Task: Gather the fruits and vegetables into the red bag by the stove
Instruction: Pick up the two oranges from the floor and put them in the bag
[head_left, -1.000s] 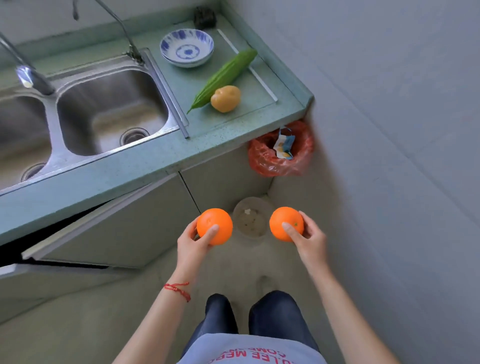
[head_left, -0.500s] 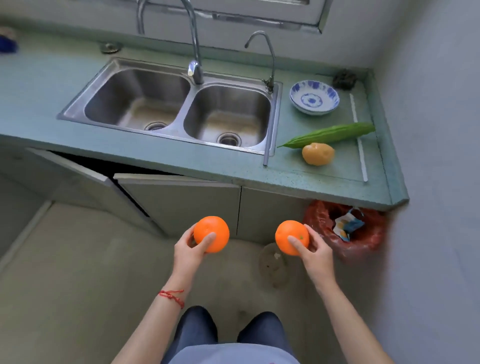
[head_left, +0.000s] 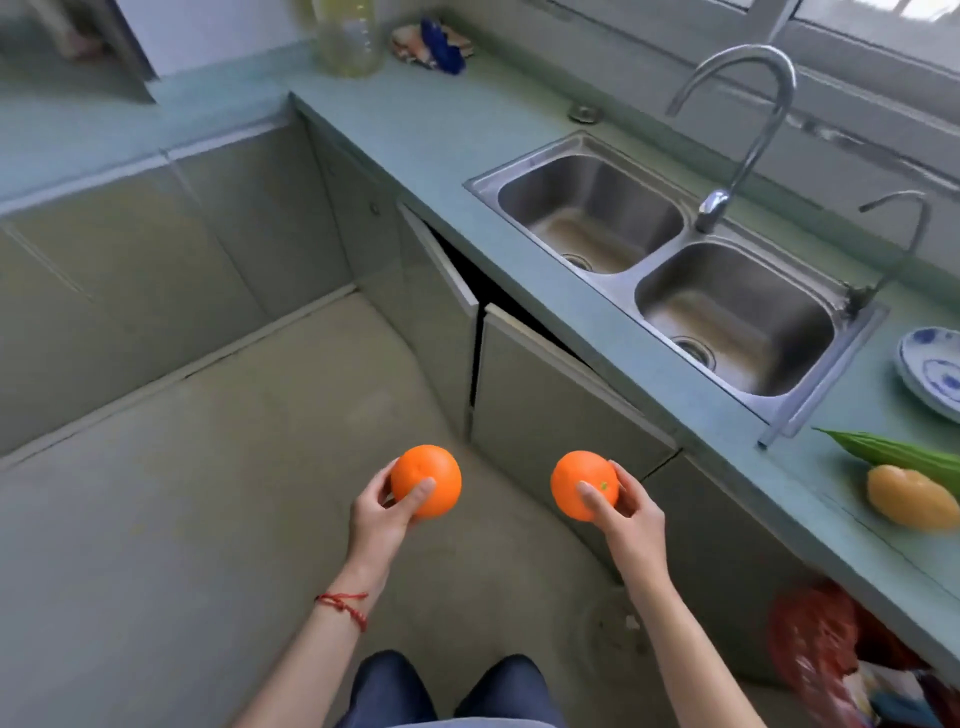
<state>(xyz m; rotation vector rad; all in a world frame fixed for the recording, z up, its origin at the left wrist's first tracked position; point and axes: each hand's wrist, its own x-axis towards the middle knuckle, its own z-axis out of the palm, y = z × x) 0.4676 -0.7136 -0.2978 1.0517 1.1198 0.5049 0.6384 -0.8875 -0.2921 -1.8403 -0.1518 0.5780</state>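
Holding one orange apiece, both hands are raised over the floor (head_left: 182, 519) in front of the cabinet doors, forearms entering from 6 o'clock.

- Left hand (head_left: 376, 519): palm turned inward, grip closed around the left orange (head_left: 426, 480); thumb laid across the fruit's near face, fingers wrapped behind it. A red string bracelet (head_left: 345, 608) sits at the wrist.
- Right hand (head_left: 634, 519): grip closed around the right orange (head_left: 584, 486); thumb pressed on the near face just beside the green stem mark, fingers curled behind at 3 o'clock of the fruit.
- The two oranges are level with each other, apart.
- Tabletop (head_left: 415, 135): green, running from 11 o'clock to 4 o'clock. It carries a double steel sink (head_left: 670, 270) with a tall faucet (head_left: 737, 135).
- At 3 o'clock on the tabletop: a blue-patterned bowl (head_left: 930, 369), a long green gourd (head_left: 893, 454), and touching it at its near side a yellow fruit (head_left: 909, 496).
- Red bag (head_left: 815, 644): below the tabletop edge at 4 o'clock, blurred, well apart from both hands.
- Dark trouser knees (head_left: 452, 691) at 6 o'clock.
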